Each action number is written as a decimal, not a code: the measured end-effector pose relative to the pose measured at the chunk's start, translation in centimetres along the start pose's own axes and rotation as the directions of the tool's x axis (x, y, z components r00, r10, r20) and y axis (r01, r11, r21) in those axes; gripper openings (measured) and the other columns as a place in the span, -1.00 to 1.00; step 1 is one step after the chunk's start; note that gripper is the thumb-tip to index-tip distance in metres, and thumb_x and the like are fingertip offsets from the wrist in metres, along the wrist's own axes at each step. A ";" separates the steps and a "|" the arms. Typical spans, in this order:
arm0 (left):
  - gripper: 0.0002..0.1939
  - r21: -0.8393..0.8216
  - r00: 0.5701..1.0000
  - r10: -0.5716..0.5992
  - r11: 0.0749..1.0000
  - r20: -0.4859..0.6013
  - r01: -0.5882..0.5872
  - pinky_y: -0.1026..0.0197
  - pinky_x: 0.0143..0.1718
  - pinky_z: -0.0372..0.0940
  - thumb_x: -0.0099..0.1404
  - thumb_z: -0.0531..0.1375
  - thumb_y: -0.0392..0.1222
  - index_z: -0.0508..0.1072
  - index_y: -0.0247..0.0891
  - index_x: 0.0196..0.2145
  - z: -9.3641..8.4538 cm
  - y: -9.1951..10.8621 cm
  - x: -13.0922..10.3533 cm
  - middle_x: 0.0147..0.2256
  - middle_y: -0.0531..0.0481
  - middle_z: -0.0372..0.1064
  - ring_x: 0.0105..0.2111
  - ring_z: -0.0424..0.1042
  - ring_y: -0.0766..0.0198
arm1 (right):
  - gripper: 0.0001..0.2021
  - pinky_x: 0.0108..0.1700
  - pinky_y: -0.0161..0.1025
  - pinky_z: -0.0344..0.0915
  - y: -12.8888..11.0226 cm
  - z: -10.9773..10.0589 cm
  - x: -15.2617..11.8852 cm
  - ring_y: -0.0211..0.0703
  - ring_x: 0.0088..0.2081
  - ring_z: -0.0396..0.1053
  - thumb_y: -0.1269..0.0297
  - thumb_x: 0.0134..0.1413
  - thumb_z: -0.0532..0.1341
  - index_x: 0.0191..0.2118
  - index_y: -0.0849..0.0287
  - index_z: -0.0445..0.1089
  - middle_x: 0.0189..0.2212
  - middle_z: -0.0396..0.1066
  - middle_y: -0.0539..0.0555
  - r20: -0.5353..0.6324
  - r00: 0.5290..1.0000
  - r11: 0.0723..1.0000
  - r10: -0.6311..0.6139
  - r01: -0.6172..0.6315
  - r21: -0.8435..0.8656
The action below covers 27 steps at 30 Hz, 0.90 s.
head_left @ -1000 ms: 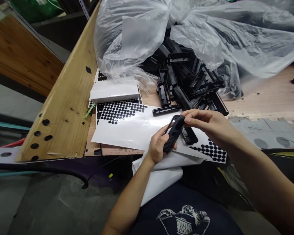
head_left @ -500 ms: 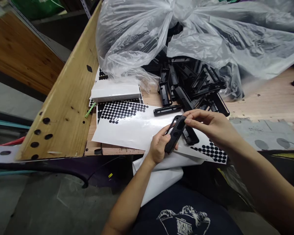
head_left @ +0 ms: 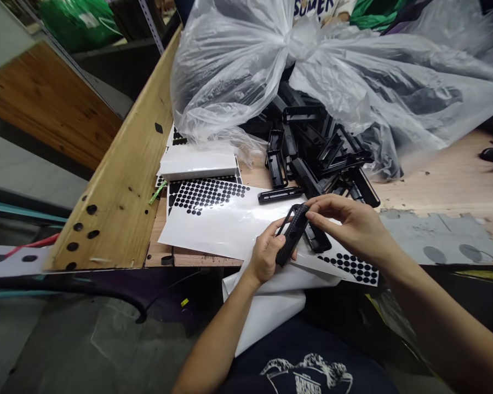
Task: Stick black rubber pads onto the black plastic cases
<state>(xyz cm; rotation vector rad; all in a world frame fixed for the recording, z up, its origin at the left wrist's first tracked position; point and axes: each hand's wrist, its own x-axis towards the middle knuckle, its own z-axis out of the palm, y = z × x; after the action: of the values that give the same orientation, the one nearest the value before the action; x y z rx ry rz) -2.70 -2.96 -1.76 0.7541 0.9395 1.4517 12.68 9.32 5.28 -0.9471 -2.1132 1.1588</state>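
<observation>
My left hand [head_left: 266,250] is closed around the lower part of a black plastic casing [head_left: 291,241]. The casing is long and narrow, with a carbon-weave face and an open frame along one side, and it is tilted with its upper end to the right. At that upper end, my right hand [head_left: 349,221] has thumb and forefinger pinched on the edge; whether a small sticker lies between them is hidden. Just beneath my hands, another black casing [head_left: 318,238] rests on a white sheet of round black stickers [head_left: 225,230].
Behind my hands lies a pile of black casings [head_left: 308,142], spilling from a large clear plastic bag [head_left: 230,65]. A white box [head_left: 199,164] sits on more sticker sheets. A wooden side board [head_left: 119,180] bounds the left. Part of another person shows beyond the bag.
The view has tilted up slightly, so the scene sits lower and a person's shirt appears at the top. Both hands keep hold of the casing in nearly the same pose.
</observation>
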 end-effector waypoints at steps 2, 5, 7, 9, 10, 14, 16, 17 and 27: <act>-0.33 0.008 1.000 0.009 1.000 -0.002 -0.009 0.32 -0.54 0.18 0.40 0.14 0.15 0.30 -0.41 0.26 0.1 0.1 0.0 -0.54 0.05 0.41 -0.64 0.24 0.38 | -0.77 -0.05 -0.11 0.45 -0.3 -0.1 0.1 -0.02 -0.14 0.52 0.05 0.21 0.31 -0.30 0.12 0.50 -0.15 0.55 0.13 0.001 1.000 0.999 -0.018 0.018 -0.028; -0.29 0.011 1.000 -0.010 1.000 -0.021 0.011 0.32 -0.55 0.17 0.38 0.16 0.17 0.28 -0.43 0.27 0.1 0.2 0.0 -0.54 0.03 0.41 -0.64 0.23 0.37 | -0.77 -0.10 -0.12 0.46 -0.7 -0.2 0.3 -0.01 -0.17 0.53 0.05 0.22 0.28 -0.31 0.11 0.49 -0.18 0.56 0.14 0.010 0.999 0.997 -0.043 0.044 -0.063; -0.26 0.008 0.999 -0.015 1.000 -0.029 0.015 0.32 -0.56 0.16 0.35 0.16 0.19 0.28 -0.46 0.27 0.2 0.2 0.0 -0.55 0.02 0.41 -0.64 0.24 0.36 | -0.79 -0.14 -0.14 0.46 -0.8 -0.2 0.4 -0.04 -0.20 0.53 0.08 0.23 0.26 -0.30 0.11 0.48 -0.20 0.56 0.13 0.022 0.998 0.995 -0.062 0.064 -0.079; -0.24 0.009 0.999 -0.006 1.000 -0.032 0.007 0.32 -0.56 0.16 0.34 0.16 0.19 0.27 -0.47 0.27 0.2 0.2 0.1 -0.55 0.03 0.40 -0.64 0.24 0.36 | -0.81 -0.16 -0.16 0.45 -0.8 -0.3 0.4 -0.07 -0.23 0.52 0.11 0.24 0.25 -0.29 0.11 0.47 -0.21 0.56 0.12 0.025 0.996 0.992 -0.083 0.085 -0.089; -0.24 0.011 0.999 -0.001 1.000 -0.034 0.002 0.32 -0.56 0.16 0.34 0.16 0.19 0.28 -0.47 0.26 0.3 0.1 0.1 -0.56 0.03 0.40 -0.64 0.25 0.35 | -0.82 -0.16 -0.17 0.44 -0.8 -0.3 0.4 -0.09 -0.24 0.52 0.12 0.24 0.25 -0.29 0.10 0.47 -0.20 0.56 0.11 0.028 0.995 0.991 -0.091 0.093 -0.092; -0.23 0.019 0.999 -0.003 1.000 -0.044 0.004 0.31 -0.57 0.15 0.33 0.15 0.18 0.28 -0.48 0.27 0.2 0.0 0.1 -0.55 0.02 0.40 -0.64 0.24 0.35 | -0.85 -0.16 -0.16 0.43 -0.6 -0.2 0.3 -0.10 -0.25 0.50 0.15 0.26 0.24 -0.28 0.09 0.46 -0.21 0.55 0.09 0.043 0.992 0.987 -0.119 0.123 -0.108; -0.21 0.030 0.999 -0.014 0.999 -0.050 0.016 0.31 -0.60 0.12 0.31 0.15 0.19 0.27 -0.50 0.28 0.2 0.1 0.1 -0.55 0.01 0.40 -0.65 0.23 0.35 | -0.85 -0.15 -0.15 0.43 -0.5 -0.2 0.2 -0.09 -0.25 0.50 0.15 0.26 0.24 -0.27 0.09 0.46 -0.23 0.55 0.09 0.038 0.990 0.983 -0.136 0.140 -0.116; -0.19 0.037 0.998 -0.019 0.999 -0.054 0.021 0.32 -0.61 0.11 0.31 0.15 0.19 0.26 -0.51 0.29 0.2 0.2 0.1 -0.55 0.01 0.40 -0.66 0.22 0.35 | -0.85 -0.15 -0.15 0.43 -0.4 -0.2 0.2 -0.08 -0.25 0.50 0.15 0.27 0.24 -0.26 0.09 0.46 -0.23 0.54 0.09 0.037 0.989 0.982 -0.142 0.145 -0.120; -0.25 0.098 0.998 -0.007 0.995 -0.061 0.013 0.30 -0.58 0.11 0.30 0.12 0.11 0.35 -0.51 0.27 0.9 0.7 -0.4 -0.59 0.02 0.35 -0.65 0.20 0.34 | -0.84 -0.10 -0.11 0.46 0.9 -0.2 -0.8 -0.05 -0.19 0.51 0.16 0.33 0.17 -0.24 0.08 0.43 -0.20 0.51 0.12 0.045 0.971 0.947 -0.234 0.238 -0.214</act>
<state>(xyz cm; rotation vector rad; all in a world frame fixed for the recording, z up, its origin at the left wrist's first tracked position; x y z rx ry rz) -2.22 -3.21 -0.66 0.7798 1.0667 1.4344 13.60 9.12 4.52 -0.7499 -2.3306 0.8322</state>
